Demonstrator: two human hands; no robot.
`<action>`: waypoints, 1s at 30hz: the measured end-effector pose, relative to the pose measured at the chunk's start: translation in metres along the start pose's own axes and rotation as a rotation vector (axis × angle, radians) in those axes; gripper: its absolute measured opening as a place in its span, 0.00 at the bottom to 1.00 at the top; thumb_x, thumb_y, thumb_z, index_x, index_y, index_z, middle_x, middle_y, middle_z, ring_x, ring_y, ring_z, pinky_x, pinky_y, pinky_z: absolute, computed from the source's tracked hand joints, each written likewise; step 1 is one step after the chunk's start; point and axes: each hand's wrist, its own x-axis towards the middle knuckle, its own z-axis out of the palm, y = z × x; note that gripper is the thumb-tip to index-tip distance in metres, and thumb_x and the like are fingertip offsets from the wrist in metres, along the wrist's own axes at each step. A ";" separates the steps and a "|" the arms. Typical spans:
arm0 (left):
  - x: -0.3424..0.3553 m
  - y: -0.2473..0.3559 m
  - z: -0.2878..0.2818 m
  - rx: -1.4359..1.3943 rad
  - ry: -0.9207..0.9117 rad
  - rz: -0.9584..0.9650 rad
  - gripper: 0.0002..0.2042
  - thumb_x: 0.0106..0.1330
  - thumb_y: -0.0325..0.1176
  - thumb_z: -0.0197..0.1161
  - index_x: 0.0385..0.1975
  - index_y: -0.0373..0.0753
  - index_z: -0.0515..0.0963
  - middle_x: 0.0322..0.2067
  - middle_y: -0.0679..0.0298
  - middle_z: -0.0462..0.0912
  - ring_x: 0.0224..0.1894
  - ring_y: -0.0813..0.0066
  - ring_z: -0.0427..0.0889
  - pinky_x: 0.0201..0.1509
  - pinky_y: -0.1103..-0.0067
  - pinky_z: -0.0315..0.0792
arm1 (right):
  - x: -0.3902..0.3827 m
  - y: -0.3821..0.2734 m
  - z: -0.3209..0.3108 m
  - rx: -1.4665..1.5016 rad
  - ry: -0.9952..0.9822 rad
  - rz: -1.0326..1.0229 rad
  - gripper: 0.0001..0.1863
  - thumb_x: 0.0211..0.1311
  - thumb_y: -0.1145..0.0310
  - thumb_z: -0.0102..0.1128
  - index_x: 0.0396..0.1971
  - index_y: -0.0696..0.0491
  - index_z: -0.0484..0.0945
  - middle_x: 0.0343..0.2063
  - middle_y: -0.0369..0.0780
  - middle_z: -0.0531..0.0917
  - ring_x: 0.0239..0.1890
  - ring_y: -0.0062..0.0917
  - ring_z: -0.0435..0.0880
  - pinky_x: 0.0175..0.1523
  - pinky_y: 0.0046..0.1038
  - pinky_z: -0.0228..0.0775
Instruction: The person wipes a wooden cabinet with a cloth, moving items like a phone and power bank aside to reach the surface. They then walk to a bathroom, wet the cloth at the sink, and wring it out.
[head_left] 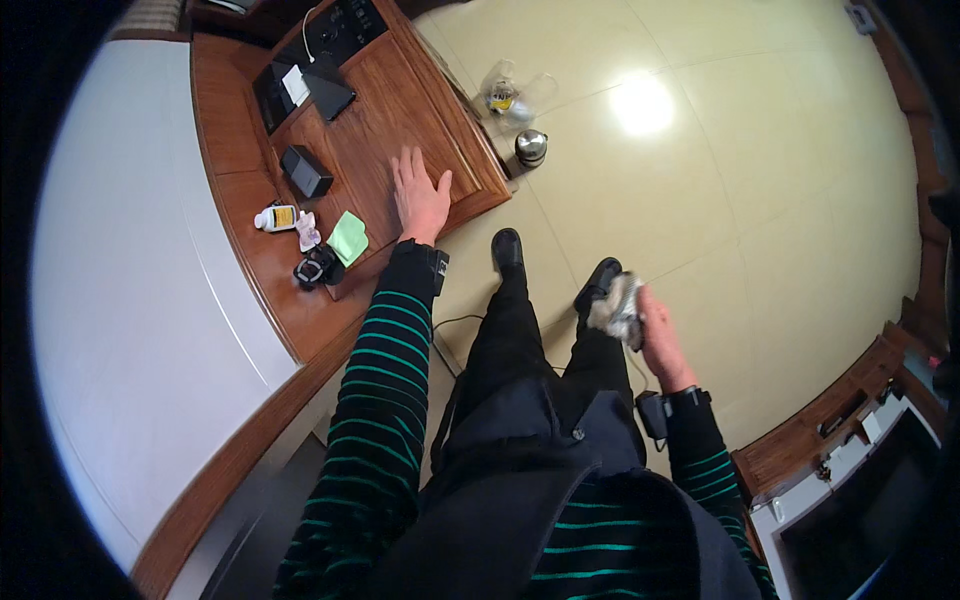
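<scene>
My left hand is flat with its fingers spread, over the brown wooden top of a low cabinet, near its right edge. Whether the palm presses on the wood I cannot tell. A light green cloth lies on the wood to the left of that wrist. In front of my legs, my right hand is closed round a crumpled grey-and-white cloth, slightly blurred and held above the floor. A black pouch-like device with a cable hangs by my right wrist.
A black box, a white bottle and a black round object stand at the cabinet's left. Farther back lies a black phone-like slab. On the tiled floor are a metal flask and a clear plastic bag.
</scene>
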 end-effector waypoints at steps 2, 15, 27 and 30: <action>0.009 -0.006 0.007 0.031 0.003 -0.017 0.35 0.71 0.45 0.60 0.72 0.35 0.58 0.74 0.50 0.53 0.77 0.46 0.48 0.77 0.59 0.53 | 0.014 0.004 0.034 -0.175 -0.033 0.029 0.20 0.78 0.53 0.50 0.42 0.56 0.82 0.33 0.32 0.85 0.35 0.15 0.81 0.42 0.20 0.73; 0.014 -0.012 0.021 0.153 0.086 0.027 0.36 0.71 0.48 0.58 0.73 0.37 0.56 0.76 0.51 0.50 0.78 0.50 0.47 0.77 0.58 0.48 | 0.177 -0.031 0.212 -1.034 -0.120 -0.248 0.34 0.60 0.72 0.55 0.69 0.49 0.63 0.34 0.54 0.84 0.41 0.51 0.83 0.48 0.44 0.75; 0.016 -0.025 0.034 0.124 0.109 -0.012 0.38 0.66 0.53 0.59 0.73 0.42 0.60 0.75 0.55 0.55 0.77 0.51 0.51 0.74 0.58 0.52 | 0.225 -0.025 0.251 -0.943 -0.106 -0.220 0.39 0.58 0.72 0.58 0.71 0.54 0.56 0.30 0.56 0.84 0.38 0.54 0.84 0.46 0.49 0.75; 0.015 -0.028 0.037 0.126 0.111 -0.013 0.38 0.66 0.54 0.58 0.72 0.42 0.60 0.74 0.55 0.56 0.77 0.51 0.52 0.74 0.59 0.52 | 0.224 -0.023 0.257 -0.889 -0.074 -0.185 0.40 0.58 0.74 0.56 0.72 0.53 0.55 0.30 0.53 0.82 0.38 0.51 0.83 0.47 0.45 0.74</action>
